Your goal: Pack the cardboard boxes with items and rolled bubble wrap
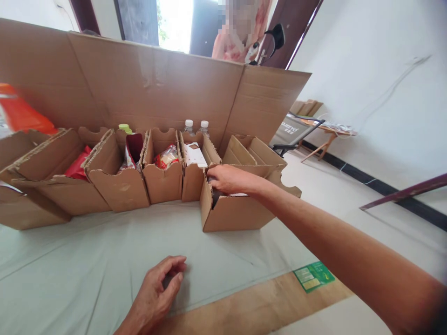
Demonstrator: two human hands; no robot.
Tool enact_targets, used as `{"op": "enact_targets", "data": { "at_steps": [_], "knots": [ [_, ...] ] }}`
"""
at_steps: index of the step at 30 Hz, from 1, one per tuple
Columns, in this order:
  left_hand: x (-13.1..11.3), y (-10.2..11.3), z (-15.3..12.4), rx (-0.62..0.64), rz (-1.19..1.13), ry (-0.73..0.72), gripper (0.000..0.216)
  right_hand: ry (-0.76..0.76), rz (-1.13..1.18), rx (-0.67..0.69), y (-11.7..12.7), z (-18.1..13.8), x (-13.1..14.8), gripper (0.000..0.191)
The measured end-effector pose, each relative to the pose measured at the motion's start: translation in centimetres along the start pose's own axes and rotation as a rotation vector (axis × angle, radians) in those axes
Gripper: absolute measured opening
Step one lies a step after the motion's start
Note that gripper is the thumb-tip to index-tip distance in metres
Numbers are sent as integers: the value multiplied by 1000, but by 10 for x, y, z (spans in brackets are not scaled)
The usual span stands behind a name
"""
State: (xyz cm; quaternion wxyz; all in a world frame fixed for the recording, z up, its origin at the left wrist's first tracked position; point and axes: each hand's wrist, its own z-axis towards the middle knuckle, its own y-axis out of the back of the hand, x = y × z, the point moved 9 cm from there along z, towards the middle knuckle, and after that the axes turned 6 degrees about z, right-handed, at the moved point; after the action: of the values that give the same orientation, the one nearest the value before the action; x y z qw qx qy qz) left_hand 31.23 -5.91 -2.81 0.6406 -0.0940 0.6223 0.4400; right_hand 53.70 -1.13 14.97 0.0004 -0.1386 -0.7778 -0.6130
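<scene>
My right hand (228,179) reaches into the rightmost cardboard box (237,214), its fingers curled down over the box's near-left rim onto a dark item inside that I cannot make out. My left hand (159,291) rests on the pale green cloth (87,260) near the front edge, fingers curled loosely with the thumb close to the fingertips and nothing visible in them. A row of open cardboard boxes (122,186) runs to the left, holding red packets, a snack bag, a white carton (194,154) and two capped water bottles (195,126).
A tall cardboard sheet (157,88) stands behind the boxes. A person stands beyond it at a doorway. A green sticker (314,275) lies on the wooden table edge. A folding chair (296,132) and low table sit at the right by the white wall.
</scene>
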Motion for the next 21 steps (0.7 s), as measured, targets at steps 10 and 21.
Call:
{"op": "enact_targets", "data": {
  "at_steps": [10, 21],
  "knots": [
    [2, 1, 2, 32, -3, 105, 30, -80, 99, -67, -4, 5, -5, 21],
    [-68, 4, 32, 88, 67, 115, 39, 60, 459, -961, 19, -185, -64, 18]
  ]
}}
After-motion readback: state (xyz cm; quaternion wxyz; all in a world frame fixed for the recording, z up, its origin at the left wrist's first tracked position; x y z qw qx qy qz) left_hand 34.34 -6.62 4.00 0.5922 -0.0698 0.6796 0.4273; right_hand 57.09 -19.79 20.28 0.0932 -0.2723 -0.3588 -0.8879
